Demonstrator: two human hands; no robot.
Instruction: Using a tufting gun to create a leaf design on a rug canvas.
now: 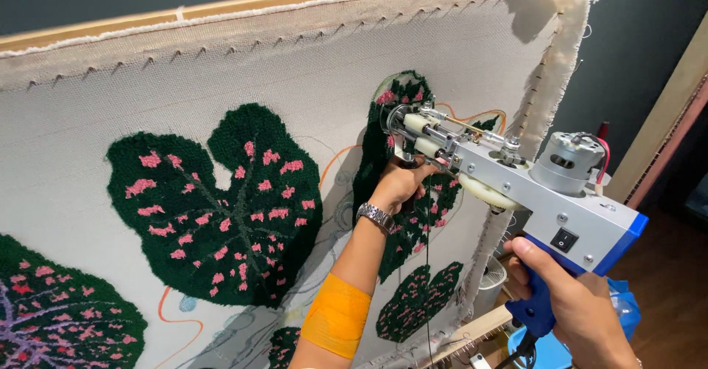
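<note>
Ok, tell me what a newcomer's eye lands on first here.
First, the big dark green tufted leaf with pink flecks at the centre of the stretched cloth. Next, the silver and blue tufting gun at right, its tip pressed to the cloth. The right hand grips its blue handle while the left hand steadies its front.

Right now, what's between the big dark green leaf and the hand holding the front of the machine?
In the head view, between the big leaf and the left hand lies bare cloth with a thin orange drawn line; no tufting.
</note>
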